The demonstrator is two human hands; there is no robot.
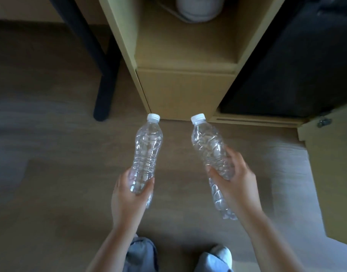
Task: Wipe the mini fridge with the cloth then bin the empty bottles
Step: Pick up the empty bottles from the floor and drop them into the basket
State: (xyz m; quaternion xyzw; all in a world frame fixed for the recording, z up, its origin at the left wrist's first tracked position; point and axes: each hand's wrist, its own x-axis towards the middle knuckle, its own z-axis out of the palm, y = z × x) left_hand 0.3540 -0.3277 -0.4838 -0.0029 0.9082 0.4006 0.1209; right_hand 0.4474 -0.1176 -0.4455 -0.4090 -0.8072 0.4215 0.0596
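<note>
My left hand grips a clear empty plastic bottle with a white cap, its neck pointing away from me. A sliver of clear plastic shows below the thumb; I cannot tell whether it is a second bottle. My right hand holds two clear bottles. The upper bottle has a white cap, and the lower bottle sticks out under the palm. The black mini fridge stands at the right inside a wooden cabinet. No cloth or bin is in view.
A light wooden shelf unit stands straight ahead, with a pale rounded object on its shelf. The cabinet door hangs open at the right. A black furniture leg stands at the left. My knees are over the wood floor.
</note>
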